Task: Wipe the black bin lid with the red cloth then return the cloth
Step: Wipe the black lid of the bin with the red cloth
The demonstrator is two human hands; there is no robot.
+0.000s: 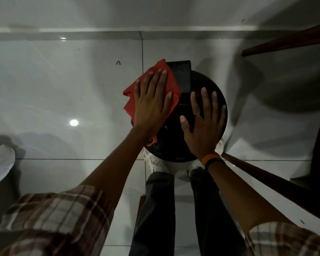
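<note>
Both hands lie flat and spread on the round black plastic bin lid, the left hand pressing the crumpled red cloth mid-wipe, the right hand steadying, with returning the cloth evidently still to come.

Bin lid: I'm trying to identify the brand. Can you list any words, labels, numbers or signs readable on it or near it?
None readable. The black bin lid and its raised panel show no lettering; the red cloth is plain. The orange wristband shows no readable text.
</note>
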